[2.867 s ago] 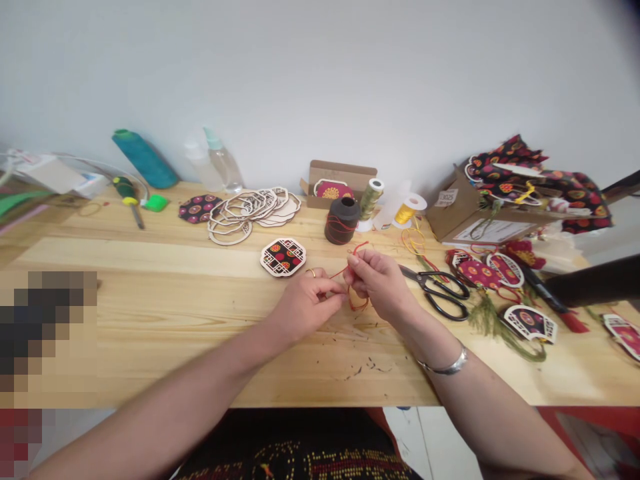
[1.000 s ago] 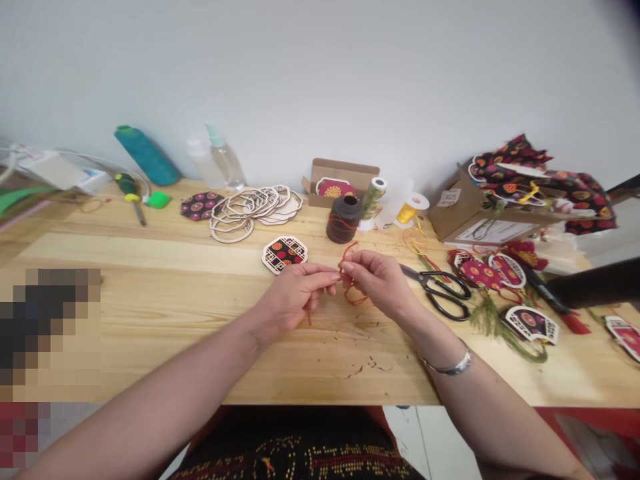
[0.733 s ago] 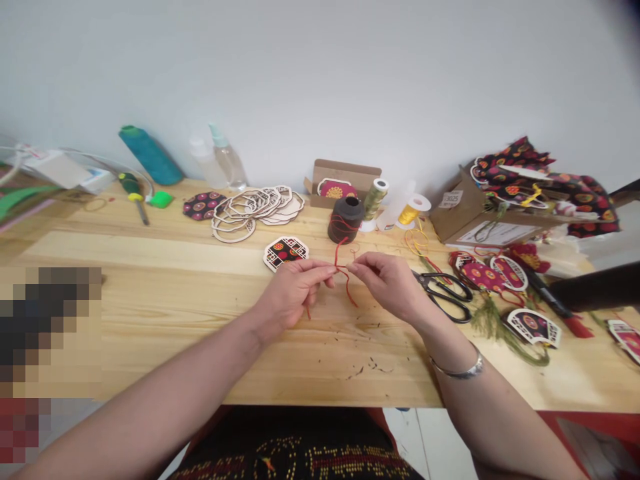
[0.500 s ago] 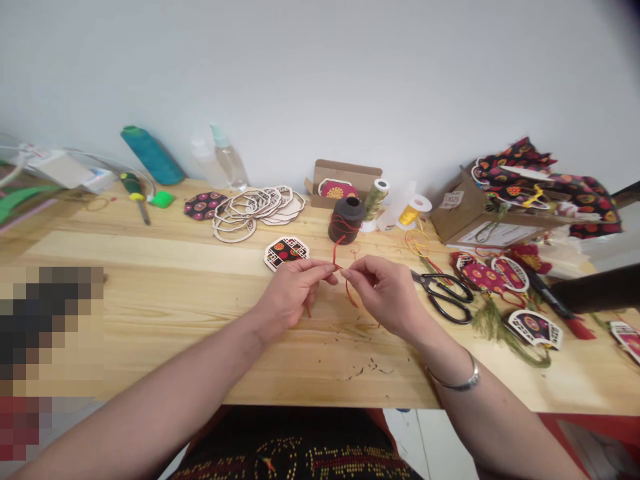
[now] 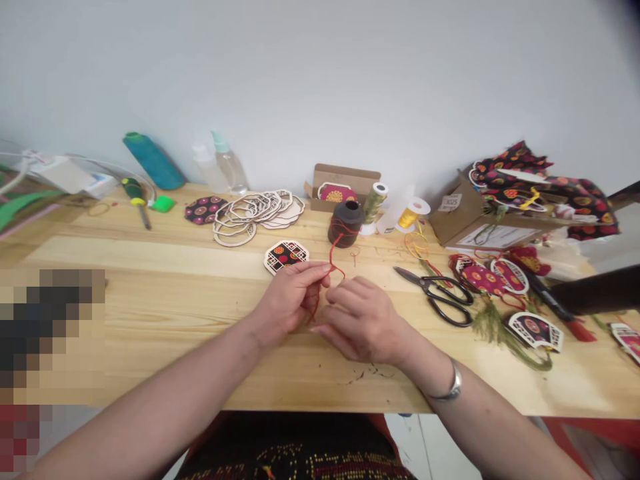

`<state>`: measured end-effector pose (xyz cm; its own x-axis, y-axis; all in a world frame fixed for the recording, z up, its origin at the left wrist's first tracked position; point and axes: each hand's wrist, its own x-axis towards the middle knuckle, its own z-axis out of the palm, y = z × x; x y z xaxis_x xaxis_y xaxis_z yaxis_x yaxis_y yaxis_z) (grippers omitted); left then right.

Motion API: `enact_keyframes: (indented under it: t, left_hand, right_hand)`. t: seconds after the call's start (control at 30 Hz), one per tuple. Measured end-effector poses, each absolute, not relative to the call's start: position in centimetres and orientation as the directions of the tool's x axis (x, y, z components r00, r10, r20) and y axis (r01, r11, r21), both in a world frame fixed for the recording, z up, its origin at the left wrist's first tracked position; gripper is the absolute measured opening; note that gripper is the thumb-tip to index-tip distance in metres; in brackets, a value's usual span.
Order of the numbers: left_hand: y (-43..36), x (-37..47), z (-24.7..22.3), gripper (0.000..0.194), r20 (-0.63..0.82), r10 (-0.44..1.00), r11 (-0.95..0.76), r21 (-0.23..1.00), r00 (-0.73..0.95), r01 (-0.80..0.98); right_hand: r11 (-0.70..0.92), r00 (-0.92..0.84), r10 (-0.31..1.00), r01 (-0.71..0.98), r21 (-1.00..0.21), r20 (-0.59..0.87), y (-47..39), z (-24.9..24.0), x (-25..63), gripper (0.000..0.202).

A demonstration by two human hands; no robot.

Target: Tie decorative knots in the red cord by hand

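Between its thumb and fingers my left hand (image 5: 295, 293) pinches a red cord (image 5: 336, 252) that leads up to a dark spool (image 5: 346, 223). The cord forms a small loop right of the fingertips, and a strand hangs down below them. My right hand (image 5: 363, 319) is beside that hanging strand, its fingers curled and the thumb low; whether it grips the cord is hard to make out. A patterned wooden-framed piece (image 5: 287, 256) lies just behind my left hand. Black-handled scissors (image 5: 443, 293) rest to the right of my right hand.
At the back stand a teal thread cone (image 5: 154, 161), spray bottles (image 5: 229, 163), a green spool (image 5: 375, 203) and a yellow spool (image 5: 413, 215). Wooden frames (image 5: 250, 213) are piled left of the dark spool. Right sits a cardboard box (image 5: 463, 217) of fabric, near tasselled ornaments (image 5: 534, 331).
My right hand has moved down and slightly left, away from the pinch point, and turned with its back up. The left hand keeps its pinch; the cord now loops beside it.
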<state>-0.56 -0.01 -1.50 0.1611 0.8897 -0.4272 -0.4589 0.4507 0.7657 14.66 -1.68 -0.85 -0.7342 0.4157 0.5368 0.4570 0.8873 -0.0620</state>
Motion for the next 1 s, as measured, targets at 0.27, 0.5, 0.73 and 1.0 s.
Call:
enact_keyframes:
  t: [0.27, 0.5, 0.73, 1.0]
  left_hand:
    - [0.0, -0.4, -1.6, 0.019, -0.389, 0.904, 0.428, 0.842, 0.179, -0.330]
    - [-0.3, -0.3, -1.8, 0.019, -0.367, 0.915, 0.400, 0.882, 0.169, -0.250]
    - [-0.5, -0.2, -1.6, 0.017, -0.361, 0.916, 0.389, 0.907, 0.177, -0.161]
    - [-0.5, -0.1, -1.5, 0.021, -0.350, 0.915, 0.383, 0.910, 0.201, -0.158]
  right_hand:
    - [0.046, -0.173, 0.985, 0.156, -0.987, 0.018, 0.9, -1.2, 15.1, 0.020]
    - [-0.177, -0.232, 0.960, -0.057, -0.982, -0.160, 0.6, -1.3, 14.7, 0.031]
    - [-0.116, -0.163, 0.980, 0.025, -0.993, -0.118, 0.8, -1.2, 14.7, 0.024]
    - [-0.067, -0.165, 0.982, 0.158, -0.985, -0.093, 0.8, -0.9, 15.0, 0.021]
